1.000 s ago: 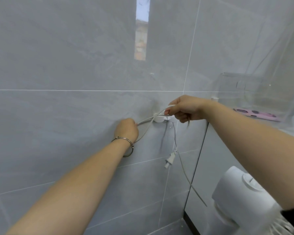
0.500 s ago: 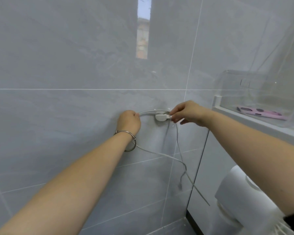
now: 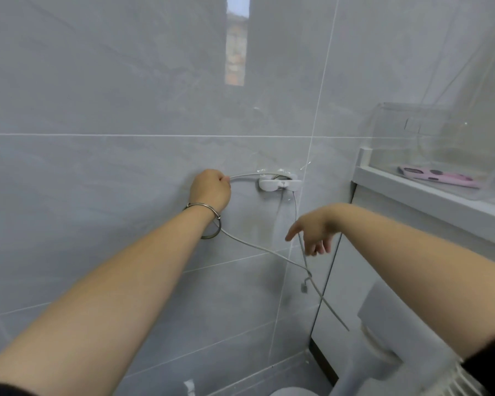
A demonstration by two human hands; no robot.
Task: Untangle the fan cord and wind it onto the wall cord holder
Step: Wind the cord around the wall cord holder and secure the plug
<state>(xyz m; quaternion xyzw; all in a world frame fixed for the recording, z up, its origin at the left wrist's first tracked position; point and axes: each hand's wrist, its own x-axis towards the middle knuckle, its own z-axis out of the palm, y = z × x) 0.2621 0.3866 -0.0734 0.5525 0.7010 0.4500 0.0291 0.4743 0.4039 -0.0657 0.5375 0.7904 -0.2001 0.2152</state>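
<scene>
**Feed the next turn under tension**

Your left hand (image 3: 210, 190) grips the cord (image 3: 243, 176) against the tile, just left of the wall holder (image 3: 279, 184), where one strand already sits. Your right hand (image 3: 315, 231) hangs loose, holding nothing; catch the slack strand beside it, then wrap snugly.

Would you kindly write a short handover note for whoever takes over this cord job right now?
Left hand grips the fan cord just left of the wall cord holder.
Right hand open below the holder, holding nothing.
Done: cord runs into the holder; turns unclear.
To do: a slack loop and the plug hang below; wind them on.
</scene>
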